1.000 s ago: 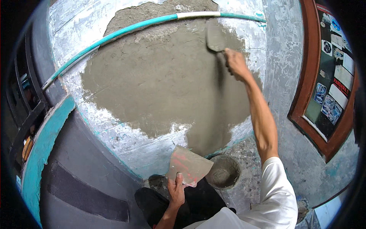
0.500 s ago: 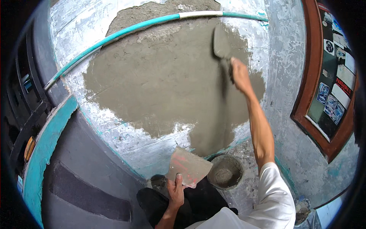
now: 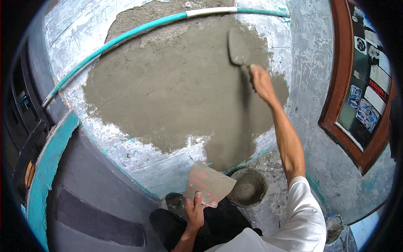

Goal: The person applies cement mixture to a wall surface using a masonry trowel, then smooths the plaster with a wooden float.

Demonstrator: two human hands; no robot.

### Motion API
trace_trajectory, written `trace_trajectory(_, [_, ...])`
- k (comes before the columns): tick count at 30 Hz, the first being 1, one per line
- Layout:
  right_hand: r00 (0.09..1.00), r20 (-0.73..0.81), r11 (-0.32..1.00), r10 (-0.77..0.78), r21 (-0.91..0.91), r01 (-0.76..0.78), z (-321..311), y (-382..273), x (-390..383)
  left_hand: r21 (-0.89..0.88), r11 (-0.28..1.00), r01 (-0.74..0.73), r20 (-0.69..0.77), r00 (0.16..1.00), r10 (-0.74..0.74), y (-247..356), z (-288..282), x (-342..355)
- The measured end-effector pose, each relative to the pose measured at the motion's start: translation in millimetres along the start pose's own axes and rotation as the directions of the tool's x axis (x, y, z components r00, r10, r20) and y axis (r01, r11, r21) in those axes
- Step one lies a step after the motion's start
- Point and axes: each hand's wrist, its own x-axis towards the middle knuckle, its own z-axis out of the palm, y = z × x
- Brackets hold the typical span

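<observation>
My right hand [image 3: 262, 82] is closed round the handle of a trowel [image 3: 238, 48], its mortar-coated blade up against the upper right of a grey wet plaster patch [image 3: 168, 92] on the wall. Low in the middle, my left hand [image 3: 194, 211] grips a flat, four-sided board [image 3: 209, 184] smeared with grey, reddish streaks showing through. The thumb lies on its face; the other fingers are hidden behind it. Just right of the board stands a round bucket [image 3: 248, 187] with grey mortar in it.
A teal and white pipe [image 3: 142, 28] bows across the wall above the patch. On the right is a brown-framed window [image 3: 330, 96] with stickers. A teal-edged ledge [image 3: 54, 164] and dark metal bars [image 3: 31, 134] line the left. Another container [image 3: 334, 229] stands at lower right.
The view has shifted slightly, moving the wall a little leftward in the picture. The trowel blade has turned slightly and shows more of its face. Both hands keep their holds.
</observation>
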Motion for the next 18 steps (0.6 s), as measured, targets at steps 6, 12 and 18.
trace_trajectory(6, [0.998, -0.034, 0.999, 0.044, -0.003, -0.045, -4.0, 7.2, 53.3, 0.001, 1.000, 0.005, -0.030, 1.000, -0.005, -1.3, 0.1, 1.1])
trace_trajectory(12, [0.977, 0.212, 0.999, -0.007, -0.051, 0.018, -5.6, -7.7, 8.7, -0.012, 1.000, 0.013, 0.001, 1.000, -0.013, -6.4, 9.4, 1.9])
trace_trajectory(18, [0.995, 0.032, 0.944, -0.094, -0.316, 0.099, -27.3, -47.2, 49.8, 0.017, 0.999, 0.039, 0.019, 0.999, -0.039, -3.2, 8.3, 4.6])
